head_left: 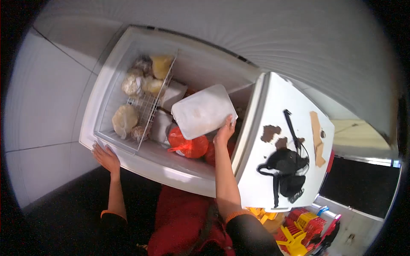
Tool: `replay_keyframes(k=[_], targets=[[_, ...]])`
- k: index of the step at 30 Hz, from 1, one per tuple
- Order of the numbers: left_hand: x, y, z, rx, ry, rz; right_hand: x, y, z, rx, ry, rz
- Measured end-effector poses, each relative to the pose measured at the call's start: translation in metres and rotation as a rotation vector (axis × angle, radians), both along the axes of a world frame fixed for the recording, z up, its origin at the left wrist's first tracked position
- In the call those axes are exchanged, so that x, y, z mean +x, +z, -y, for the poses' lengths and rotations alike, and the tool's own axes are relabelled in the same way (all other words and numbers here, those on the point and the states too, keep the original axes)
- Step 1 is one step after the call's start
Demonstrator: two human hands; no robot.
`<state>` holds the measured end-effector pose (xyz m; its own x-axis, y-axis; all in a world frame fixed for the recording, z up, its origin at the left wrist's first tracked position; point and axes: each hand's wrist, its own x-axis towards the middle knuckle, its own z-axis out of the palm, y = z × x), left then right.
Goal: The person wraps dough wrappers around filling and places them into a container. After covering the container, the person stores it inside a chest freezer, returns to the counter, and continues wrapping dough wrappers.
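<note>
A white chest freezer [175,177] stands open in front of me. My right hand [224,131] grips the lower right edge of a white rectangular plastic tub [204,111], tilted above the freezer's contents. Frost or smears mark the tub's pale surface. My left hand [105,156] lies on the freezer's front rim at the left, fingers spread, holding nothing. Just below the tub is a red plastic bag [188,144] with a knotted end. Other white containers [161,126] sit beside it, partly hidden by the tub.
A white wire basket [147,104] at the freezer's left holds several bagged foods [125,120]. On the closed right part of the lid [260,170] lie a black bag with straps [285,166] and a torn cardboard strip [317,138]. Red and yellow plastic items [299,230] stand at lower right.
</note>
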<state>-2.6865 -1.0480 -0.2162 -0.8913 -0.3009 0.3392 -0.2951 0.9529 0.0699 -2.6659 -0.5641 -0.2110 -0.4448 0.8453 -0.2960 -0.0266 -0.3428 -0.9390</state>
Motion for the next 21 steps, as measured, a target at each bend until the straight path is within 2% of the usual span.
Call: replay_keyframes(k=[1,4,5,6,7,8,9,11,15,16,17,18,20,21], targets=[[0.001,-0.002,0.003,-0.033,-0.081,-0.098,0.015,0.027,0.000,0.010,-0.051,-0.014],[-0.004,0.040,-0.017,0.062,-0.171,-0.087,0.067,0.094,-0.011,-0.111,-0.212,-0.062],[-0.011,0.046,-0.021,0.123,-0.283,-0.278,0.086,0.115,-0.014,-0.096,-0.267,-0.110],[-0.026,0.049,-0.030,0.146,-0.328,-0.307,0.104,0.133,-0.017,-0.084,-0.329,-0.158],[-0.034,0.073,-0.042,0.149,-0.337,-0.445,0.120,0.179,-0.011,-0.097,-0.377,-0.235],[-0.035,0.099,-0.049,0.149,-0.346,-0.572,0.145,0.169,-0.025,-0.008,-0.392,-0.230],[-0.041,0.128,-0.064,0.244,-0.299,-0.597,0.166,0.188,-0.025,0.005,-0.460,-0.243],[-0.063,0.189,-0.095,0.307,-0.367,-0.801,0.207,0.223,-0.024,0.042,-0.605,-0.244],[-0.109,0.318,-0.158,0.417,-0.750,-1.217,0.309,0.249,-0.008,0.068,-0.826,-0.213],[-0.104,0.349,-0.170,0.349,-0.827,-1.233,0.328,0.243,-0.009,0.084,-0.867,-0.126],[-0.102,0.379,-0.183,0.272,-0.879,-1.278,0.334,0.259,-0.013,0.050,-0.853,-0.281],[-0.096,0.399,-0.187,0.259,-0.871,-1.279,0.344,0.274,0.005,-0.035,-0.853,-0.390],[-0.095,0.432,-0.203,0.346,-1.063,-1.383,0.351,0.287,0.015,-0.126,-0.897,-0.369],[-0.102,0.443,-0.207,0.317,-1.078,-1.403,0.350,0.288,0.012,-0.189,-0.935,-0.360]])
